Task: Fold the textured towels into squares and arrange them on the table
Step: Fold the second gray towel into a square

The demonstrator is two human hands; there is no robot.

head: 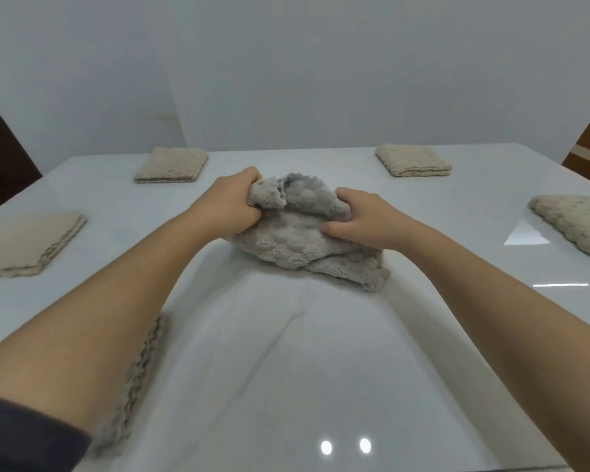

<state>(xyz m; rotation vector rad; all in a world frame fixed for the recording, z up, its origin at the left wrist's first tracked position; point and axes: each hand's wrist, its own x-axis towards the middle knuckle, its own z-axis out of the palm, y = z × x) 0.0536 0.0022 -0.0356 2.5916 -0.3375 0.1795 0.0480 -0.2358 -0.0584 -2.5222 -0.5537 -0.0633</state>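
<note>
Head view: the grey towel (297,240) lies crumpled and unfolded at the middle of the white table (321,369). At the heap's upper left the left hand (229,206) clutches a gathered corner, fingers curled round the fabric, which stands a little above the rest of the pile. On the heap's right side the right hand (365,219) grips with its fingers sunk into the cloth and its thumb lying across the top. The towel's near right corner trails flat onto the table below the right wrist. Bare tabletop runs from the heap to the near edge.

Five folded beige towels sit around it, all well apart:
- the far-left folded towel (171,165)
- the far-right folded towel (413,164)
- the left-edge folded towel (28,243)
- the right-edge folded towel (576,226)
- the near-left folded towel (137,379), partly hidden under the left forearm
</note>
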